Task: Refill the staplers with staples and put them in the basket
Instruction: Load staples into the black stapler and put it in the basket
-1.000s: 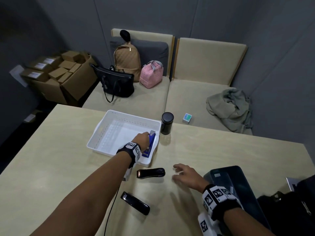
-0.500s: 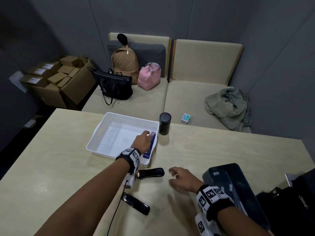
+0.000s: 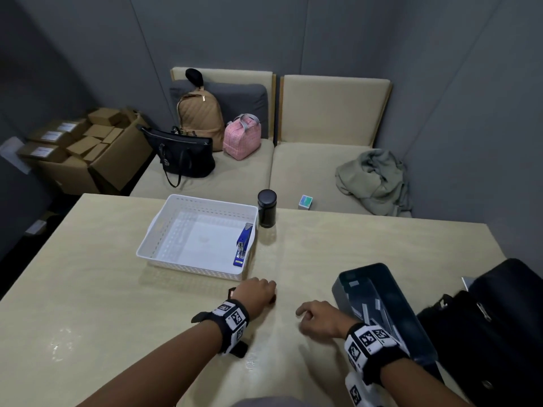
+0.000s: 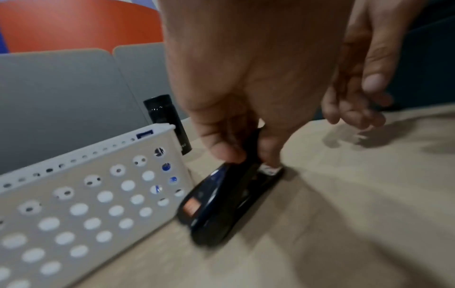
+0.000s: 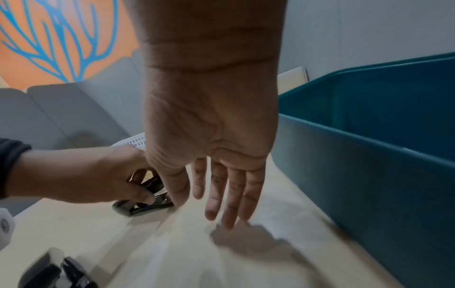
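A blue stapler (image 3: 243, 245) lies inside the white basket (image 3: 164, 230) along its right wall. Just in front of the basket my left hand (image 3: 264, 295) covers a black stapler (image 4: 221, 204) on the table; in the left wrist view thumb and fingers pinch its sides. A second black stapler (image 5: 56, 272) lies nearer to me, mostly hidden under my left wrist in the head view. My right hand (image 3: 305, 314) hovers low over the table to the right with straight fingers (image 5: 221, 194), holding nothing.
A teal bin (image 3: 382, 274) with staple strips inside stands at my right, with a black bag (image 3: 499, 333) beyond it. A black cylinder (image 3: 266, 208) stands by the basket's far right corner. Behind the table is a sofa with bags.
My left hand let go of the blue stapler in the basket, drew back to the table and took hold of the black stapler. The right hand shifted slightly toward me.
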`<state>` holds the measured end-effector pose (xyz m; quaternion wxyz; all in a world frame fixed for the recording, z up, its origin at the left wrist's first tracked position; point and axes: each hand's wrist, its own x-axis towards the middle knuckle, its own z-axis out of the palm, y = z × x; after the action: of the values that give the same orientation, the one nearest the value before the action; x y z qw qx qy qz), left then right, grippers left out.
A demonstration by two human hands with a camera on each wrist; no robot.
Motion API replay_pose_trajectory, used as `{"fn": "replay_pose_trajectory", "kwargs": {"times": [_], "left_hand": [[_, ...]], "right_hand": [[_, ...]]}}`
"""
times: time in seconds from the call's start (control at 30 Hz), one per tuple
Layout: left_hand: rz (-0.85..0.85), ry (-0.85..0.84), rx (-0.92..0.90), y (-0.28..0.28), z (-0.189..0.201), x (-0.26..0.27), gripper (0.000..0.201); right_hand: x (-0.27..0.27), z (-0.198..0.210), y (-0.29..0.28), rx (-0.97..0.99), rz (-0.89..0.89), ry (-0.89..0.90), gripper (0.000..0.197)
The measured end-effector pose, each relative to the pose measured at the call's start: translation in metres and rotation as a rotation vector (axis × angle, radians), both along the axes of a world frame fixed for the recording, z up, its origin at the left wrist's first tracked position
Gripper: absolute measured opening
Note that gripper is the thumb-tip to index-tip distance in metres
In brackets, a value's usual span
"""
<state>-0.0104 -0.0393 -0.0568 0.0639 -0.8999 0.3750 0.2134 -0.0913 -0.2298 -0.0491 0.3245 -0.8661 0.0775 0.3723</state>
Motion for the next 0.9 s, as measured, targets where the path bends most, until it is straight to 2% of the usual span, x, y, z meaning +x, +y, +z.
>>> {"fn": "replay_pose_trajectory", "kwargs": {"times": [0.07,0.17,0.3,0.43,0.5,0.6,0.7,0.83,0.9], "left_hand": [[-0.051,0.099,-0.130,-0.005,0.000,-0.007,0.024],[-0.175,0.182,-0.233,-0.017,-0.001,-0.028,0.036],[-0.236,0.187,-0.282,-0.027,0.003,-0.048,0.049],[-0.200,0.197,-0.373,-0.019,0.019,-0.052,0.033],[-0.155,0.192,-0.401,-0.008,0.028,-0.039,0.024],[-0.152,0.142,-0.364,0.015,0.034,-0.014,0.014],[-0.121,0.121,-0.246,0.030,0.030,-0.002,0.024],[-0.121,0.053,-0.021,0.032,0.009,-0.009,0.031],[-0.090,0.053,-0.009,0.026,-0.001,-0.016,0.032]], "right_hand": [[-0.010,-0.001,-0.001,0.021,-0.036,-0.103,0.043],[-0.025,-0.003,0.002,0.034,-0.072,-0.265,0.026],[-0.038,-0.007,0.004,-0.057,-0.057,-0.308,0.016],[-0.047,-0.017,-0.001,-0.272,0.042,-0.304,0.015],[-0.049,-0.024,-0.008,-0.299,0.069,-0.312,0.014],[-0.052,-0.030,-0.016,-0.252,0.116,-0.299,0.036],[-0.052,-0.032,-0.015,-0.269,0.183,-0.346,0.046],[-0.051,-0.032,-0.010,-0.283,0.192,-0.376,0.046],[-0.052,-0.032,-0.006,-0.299,0.160,-0.364,0.040]]}}
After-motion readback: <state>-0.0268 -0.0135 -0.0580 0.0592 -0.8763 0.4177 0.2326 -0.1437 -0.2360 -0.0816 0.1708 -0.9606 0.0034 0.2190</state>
